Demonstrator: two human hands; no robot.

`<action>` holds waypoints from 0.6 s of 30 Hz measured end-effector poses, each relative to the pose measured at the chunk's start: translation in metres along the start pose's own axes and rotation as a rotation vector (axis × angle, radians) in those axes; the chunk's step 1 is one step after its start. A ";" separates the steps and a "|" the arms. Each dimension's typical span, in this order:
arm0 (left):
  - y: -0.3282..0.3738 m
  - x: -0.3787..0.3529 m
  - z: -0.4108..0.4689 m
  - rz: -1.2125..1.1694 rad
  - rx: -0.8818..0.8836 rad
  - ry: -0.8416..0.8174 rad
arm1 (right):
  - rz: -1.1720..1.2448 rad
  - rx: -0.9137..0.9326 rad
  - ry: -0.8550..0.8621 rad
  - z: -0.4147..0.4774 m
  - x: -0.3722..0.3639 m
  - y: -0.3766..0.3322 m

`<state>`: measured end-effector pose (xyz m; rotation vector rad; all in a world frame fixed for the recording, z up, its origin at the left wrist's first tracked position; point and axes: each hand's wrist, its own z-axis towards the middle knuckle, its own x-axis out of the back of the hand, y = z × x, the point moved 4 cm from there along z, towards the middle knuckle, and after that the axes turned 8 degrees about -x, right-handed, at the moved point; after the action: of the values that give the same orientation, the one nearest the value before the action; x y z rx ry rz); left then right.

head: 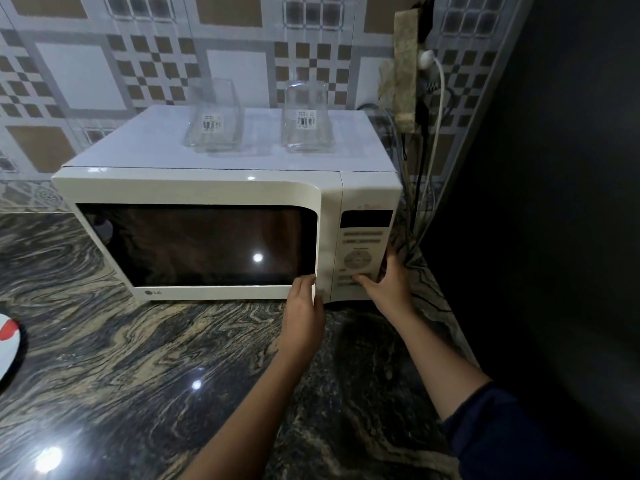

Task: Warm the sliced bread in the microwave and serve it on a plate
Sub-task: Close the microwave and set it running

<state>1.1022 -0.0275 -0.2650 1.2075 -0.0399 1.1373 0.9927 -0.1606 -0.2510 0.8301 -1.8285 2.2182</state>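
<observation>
Standing on the marbled counter, the white microwave had its door closed. The left hand lay at the door's lower right corner, fingers straight and together against the edge. The right hand spread wide over the microwave's control panel, thumb on a lower button, fingers up its right side. On its top stood two clear glass containers. Far to its left showed a white plate.
</observation>
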 end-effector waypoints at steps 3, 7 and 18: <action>-0.024 -0.009 -0.039 0.146 0.088 -0.159 | 0.021 -0.012 -0.054 -0.002 0.000 -0.002; -0.055 -0.013 -0.068 0.433 0.089 -0.347 | 0.044 -0.022 -0.084 -0.003 0.002 -0.002; -0.062 -0.016 -0.071 0.515 0.066 -0.395 | 0.141 -0.068 -0.082 -0.004 0.009 -0.014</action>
<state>1.1013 0.0205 -0.3479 1.5156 -0.6491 1.3260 0.9903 -0.1559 -0.2353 0.8145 -2.0474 2.2202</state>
